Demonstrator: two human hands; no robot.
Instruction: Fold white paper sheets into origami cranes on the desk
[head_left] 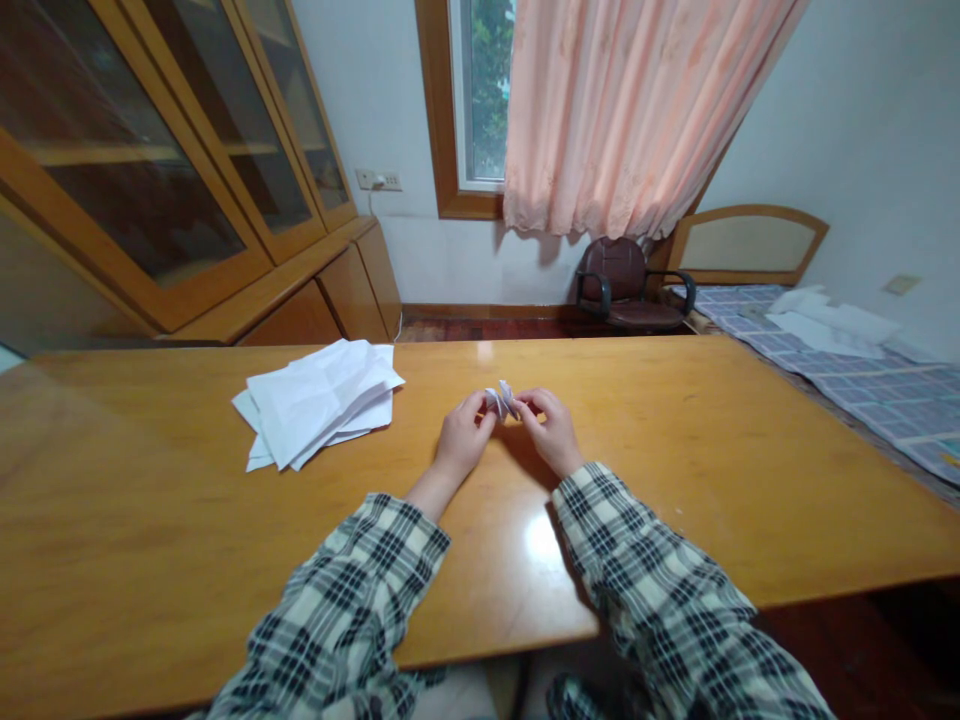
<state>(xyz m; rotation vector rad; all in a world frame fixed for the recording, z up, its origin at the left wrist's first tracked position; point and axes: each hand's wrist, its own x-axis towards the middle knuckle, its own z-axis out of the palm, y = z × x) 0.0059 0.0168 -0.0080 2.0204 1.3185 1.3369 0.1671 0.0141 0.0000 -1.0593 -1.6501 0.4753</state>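
Observation:
A small folded white paper piece (502, 399) is held just above the wooden table (150, 500) near its middle. My left hand (463, 438) pinches its left side with closed fingers. My right hand (550, 430) pinches its right side, fingers curled. Both forearms in checked sleeves reach in from the near edge. Most of the paper piece is hidden between the fingertips.
A loose stack of white paper sheets (319, 400) lies on the table to the left of my hands. Behind the table stand a glass-door wooden cabinet (172, 170), a dark office chair (626, 285) under a pink curtain, and a bed (862, 370) at right.

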